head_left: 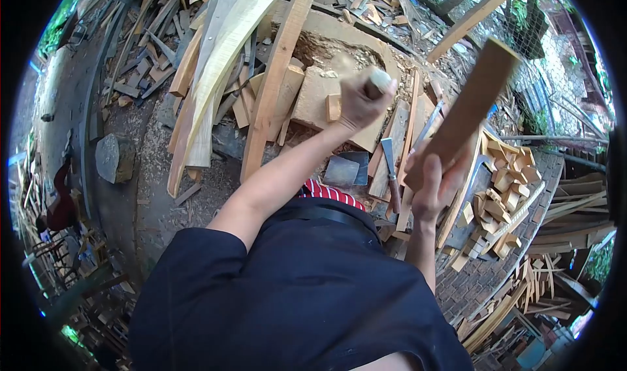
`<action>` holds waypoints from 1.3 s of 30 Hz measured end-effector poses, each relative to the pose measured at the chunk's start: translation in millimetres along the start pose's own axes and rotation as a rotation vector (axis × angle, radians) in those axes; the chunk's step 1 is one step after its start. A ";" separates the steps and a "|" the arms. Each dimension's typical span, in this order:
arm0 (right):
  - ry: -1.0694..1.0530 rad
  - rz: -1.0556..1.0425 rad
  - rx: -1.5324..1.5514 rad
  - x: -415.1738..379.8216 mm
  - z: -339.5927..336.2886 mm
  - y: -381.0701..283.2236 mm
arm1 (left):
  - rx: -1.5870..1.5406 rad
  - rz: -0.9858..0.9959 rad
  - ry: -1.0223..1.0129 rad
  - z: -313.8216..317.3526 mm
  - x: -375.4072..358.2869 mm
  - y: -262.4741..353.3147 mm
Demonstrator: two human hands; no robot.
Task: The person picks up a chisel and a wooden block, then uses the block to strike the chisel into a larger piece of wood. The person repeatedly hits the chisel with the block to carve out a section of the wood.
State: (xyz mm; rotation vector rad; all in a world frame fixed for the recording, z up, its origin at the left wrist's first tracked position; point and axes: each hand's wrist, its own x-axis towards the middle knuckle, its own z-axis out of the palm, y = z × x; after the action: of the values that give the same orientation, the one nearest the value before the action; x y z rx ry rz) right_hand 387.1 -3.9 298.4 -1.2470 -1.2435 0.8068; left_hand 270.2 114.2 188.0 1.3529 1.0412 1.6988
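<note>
1. Right hand (pixel 439 187), at two o'clock from the torso: the fingers are part-open around the lower end of a wooden board (pixel 467 106), the thumb lying along its near face. The board slants up and outward towards the camera's one o'clock.
2. Left hand (pixel 367 100), between twelve and one: the fingers are curled closed around a short, pale-ended piece (pixel 379 79). Most of that piece is hidden in the fist.
3. Between the two forearms, between twelve and one: flat dark plates (pixel 346 169) overlap, and a flat-bladed tool (pixel 390 172) lies near them, handle towards the torso.
4. Just beyond, at twelve: a large wooden block (pixel 320 100) has a rough hollow (pixel 339 48) holding chips and shavings. A small block (pixel 334 108) sits on its near part.
5. Between eleven and twelve, a long plank (pixel 277 77) leans beside the large block; at eleven is a pale curved plank (pixel 225 77).
6. Between two and three: many small cut blocks (pixel 499 204) are heaped together.
7. At ten, a rough stone (pixel 115 157) rests on the ground.
8. Farther off, near four: a bluish container (pixel 531 353); its contents cannot be made out.
</note>
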 end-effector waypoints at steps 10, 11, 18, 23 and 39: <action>0.070 -0.247 -0.208 9.1 1.9 9.4 | 0.046 0.134 -0.050 1.4 -17.3 -2.2; 0.061 -0.244 -0.126 3.9 6.2 6.2 | 0.050 0.093 -0.070 2.1 -17.6 -3.5; 0.027 -0.132 -0.143 4.2 5.4 2.5 | 0.086 0.006 -0.122 5.8 -13.1 8.1; -0.278 0.112 -0.596 21.8 9.4 -7.6 | -0.066 -0.130 -0.120 11.0 -12.9 -8.2; -0.043 -0.025 -0.639 -1.7 -8.7 15.7 | -0.177 -0.177 0.126 -12.8 30.6 -18.9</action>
State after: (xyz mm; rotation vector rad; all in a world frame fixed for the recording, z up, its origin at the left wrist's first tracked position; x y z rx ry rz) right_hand 397.9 -4.5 284.0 -1.7173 -1.6164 0.4213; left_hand 252.7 147.5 181.5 1.0228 1.0216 1.7161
